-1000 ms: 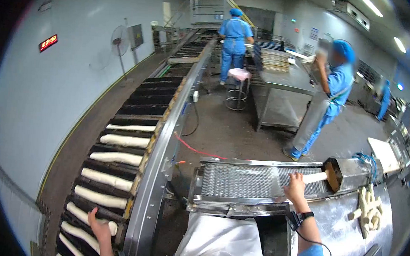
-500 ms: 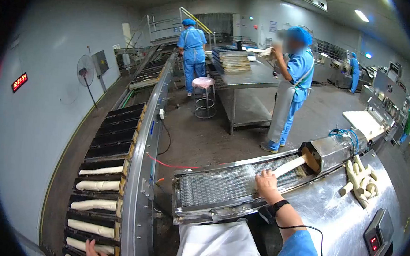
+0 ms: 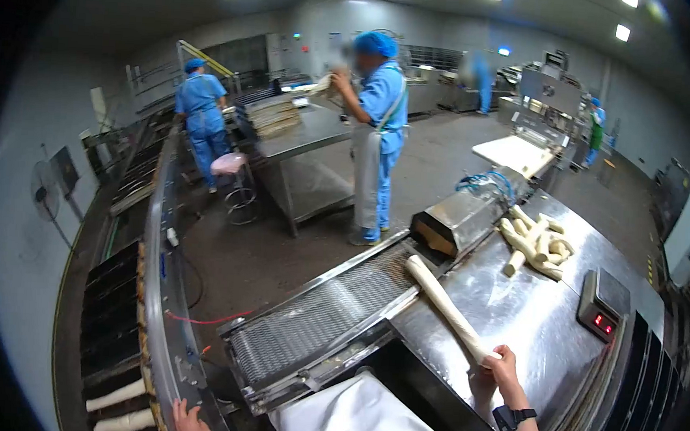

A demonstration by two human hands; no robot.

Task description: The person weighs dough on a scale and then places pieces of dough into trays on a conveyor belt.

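Here, the right hand point(image 3: 503, 369) grips the near end of the long dough roll point(image 3: 451, 307), whose axis runs up-left across the steel desk point(image 3: 536, 314) toward the mesh belt point(image 3: 306, 332), while the left hand point(image 3: 190, 423), its grip unclear, lies well apart by the conveyor rail point(image 3: 151, 283).

Right hand point(image 3: 503, 367) grips one end of the dough roll point(image 3: 444, 304); roll lies diagonally across the steel table point(image 3: 544, 322); left hand point(image 3: 188, 423) rests at the conveyor rail point(image 3: 155, 283).

A dough roll point(image 3: 446, 305) lies on the table point(image 3: 543, 330) before us, the mesh belt point(image 3: 315, 324) to its left. Behind it sits a dough pile point(image 3: 537, 245), a scale point(image 3: 607, 301) further right.
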